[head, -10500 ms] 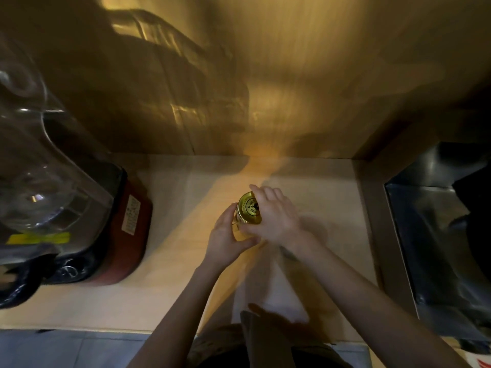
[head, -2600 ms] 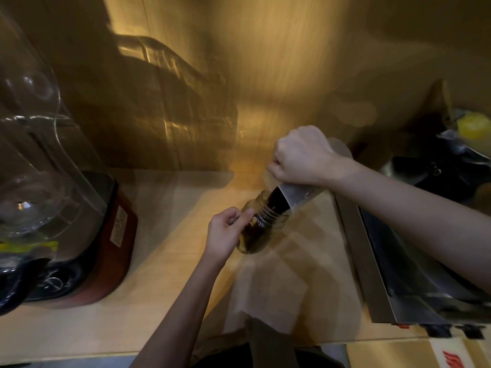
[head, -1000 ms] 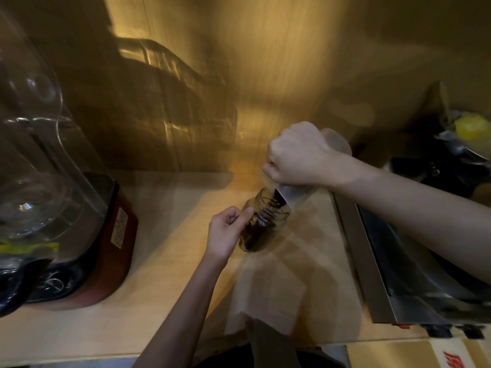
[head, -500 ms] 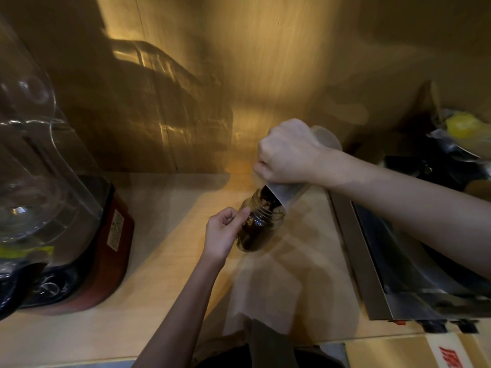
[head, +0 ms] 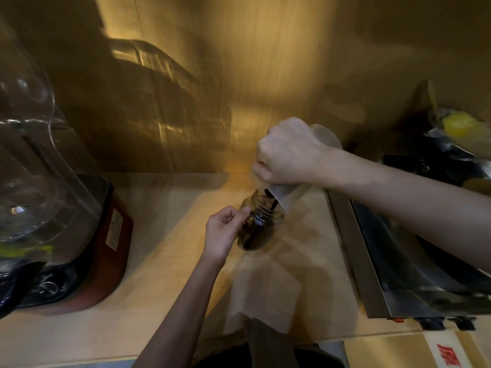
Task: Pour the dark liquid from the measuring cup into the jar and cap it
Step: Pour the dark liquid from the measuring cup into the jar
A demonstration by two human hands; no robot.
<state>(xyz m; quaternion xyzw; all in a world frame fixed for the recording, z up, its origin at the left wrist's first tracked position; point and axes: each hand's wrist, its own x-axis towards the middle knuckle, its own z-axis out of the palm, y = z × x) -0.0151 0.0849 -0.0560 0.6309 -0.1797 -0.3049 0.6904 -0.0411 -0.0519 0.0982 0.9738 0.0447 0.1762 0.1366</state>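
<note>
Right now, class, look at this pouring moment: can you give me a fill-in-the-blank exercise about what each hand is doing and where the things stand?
1. The right hand tips the measuring cup over the mouth of the ____.
2. The left hand steadies the jar from the ____ side.
3. The liquid collecting in the jar is ____ in colour.
4. The jar has no ____ on it yet.

Missing words: jar; left; dark; cap
</note>
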